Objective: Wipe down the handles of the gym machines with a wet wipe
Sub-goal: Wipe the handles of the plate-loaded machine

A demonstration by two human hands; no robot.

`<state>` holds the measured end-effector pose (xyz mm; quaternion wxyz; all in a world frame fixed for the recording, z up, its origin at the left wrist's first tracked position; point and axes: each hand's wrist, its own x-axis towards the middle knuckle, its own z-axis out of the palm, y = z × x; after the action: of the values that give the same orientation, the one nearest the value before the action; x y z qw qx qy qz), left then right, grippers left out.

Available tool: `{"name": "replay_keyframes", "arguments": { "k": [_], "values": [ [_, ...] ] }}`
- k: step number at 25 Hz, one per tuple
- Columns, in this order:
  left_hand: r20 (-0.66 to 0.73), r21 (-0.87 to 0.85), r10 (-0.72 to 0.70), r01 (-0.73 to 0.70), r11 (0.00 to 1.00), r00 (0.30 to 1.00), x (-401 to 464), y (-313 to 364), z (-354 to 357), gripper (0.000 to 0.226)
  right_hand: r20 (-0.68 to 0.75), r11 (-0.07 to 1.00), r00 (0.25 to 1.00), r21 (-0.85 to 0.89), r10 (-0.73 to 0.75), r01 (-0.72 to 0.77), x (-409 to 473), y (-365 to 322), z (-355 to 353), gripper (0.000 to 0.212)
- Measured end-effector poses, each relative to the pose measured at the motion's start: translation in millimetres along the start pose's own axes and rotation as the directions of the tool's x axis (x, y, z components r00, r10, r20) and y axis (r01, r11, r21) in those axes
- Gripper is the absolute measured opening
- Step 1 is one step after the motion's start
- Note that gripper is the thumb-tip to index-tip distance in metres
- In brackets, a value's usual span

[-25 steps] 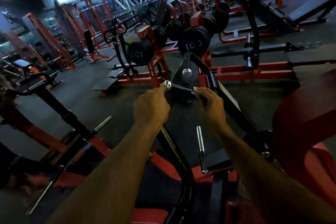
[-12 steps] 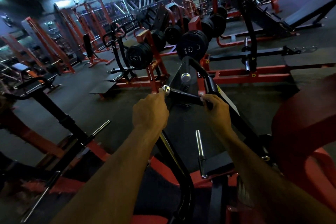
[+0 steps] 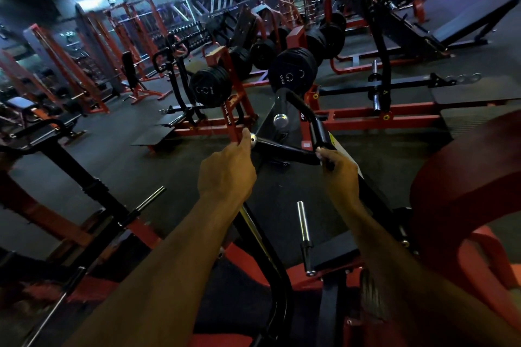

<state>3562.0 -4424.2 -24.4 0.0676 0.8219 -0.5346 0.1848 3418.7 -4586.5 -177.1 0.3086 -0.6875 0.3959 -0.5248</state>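
Two hands on one handle [image 3: 284,151]: a short black bar with a chrome end cap, jutting leftward from the black machine arm [image 3: 318,127] that arcs up toward the weight plates.

Left hand [image 3: 227,172] sits at the handle's chrome tip, fingers curled over the end; back of hand faces the camera, so whether a wipe is inside the fist cannot be told. Right hand [image 3: 339,175] grips the handle's base, fingers wrapped around it where it joins the arm. No wet wipe is visible in either hand; it may be balled up under the fingers.

Risks, judged from here:
- The middle stretch of the handle, between the two hands, is bare. If the wiping hand only works the ends, that section gets missed.
- The arm probably pivots; a hard pull along the handle could swing it, and a wet grip could slip.
- Dim lighting makes leftover grime hard to spot.

Beyond the handle: 15 kg plates [image 3: 293,72] stacked just behind the arm's top, a chrome peg [image 3: 303,225] below the handle, a red pad [image 3: 462,177] to its right.

Containers: none seen; no wipe tub or bin in view.
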Motion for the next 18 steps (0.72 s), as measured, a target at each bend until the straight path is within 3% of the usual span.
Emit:
{"name": "replay_keyframes", "arguments": {
  "k": [4, 8, 10, 14, 16, 18],
  "values": [
    [0.004, 0.009, 0.002, -0.002, 1.000, 1.000, 1.1, -0.6, 1.2, 0.069, 0.031, 0.984, 0.999, -0.179, 0.017, -0.011, 21.7, 7.8, -6.2, 0.023],
    [-0.001, -0.002, 0.003, -0.003, 1.000, 1.000, 1.0, -1.6, 3.3, 0.071, -0.040, 0.986, 0.987, -0.058, 0.157, -0.159, 17.9, 5.4, -0.8, 0.026],
    [-0.004, -0.003, 0.005, -0.005, 1.000, 1.000, 0.6, -2.0, 3.4, 0.069, -0.046, 0.994, 0.994, -0.037, 0.096, -0.098, 8.8, 0.3, 6.6, 0.030],
    [-0.010, 0.037, 0.002, -0.001, 0.999, 1.000, 1.0, -0.2, 1.2, 0.068, 0.154, 0.951, 0.983, -0.275, -0.100, 0.140, 20.4, -11.9, -3.8, 0.030],
    [-0.014, 0.051, -0.004, 0.005, 0.999, 1.000, -0.1, 1.0, 0.6, 0.069, 0.289, 0.911, 0.956, -0.381, -0.043, 0.156, 39.2, -12.9, -7.3, 0.028],
    [-0.010, 0.031, -0.006, 0.007, 0.999, 1.000, 0.6, 0.1, -0.2, 0.070, 0.334, 0.874, 0.942, -0.463, 0.021, 0.145, 51.0, -12.3, -4.7, 0.028]
  ]
}}
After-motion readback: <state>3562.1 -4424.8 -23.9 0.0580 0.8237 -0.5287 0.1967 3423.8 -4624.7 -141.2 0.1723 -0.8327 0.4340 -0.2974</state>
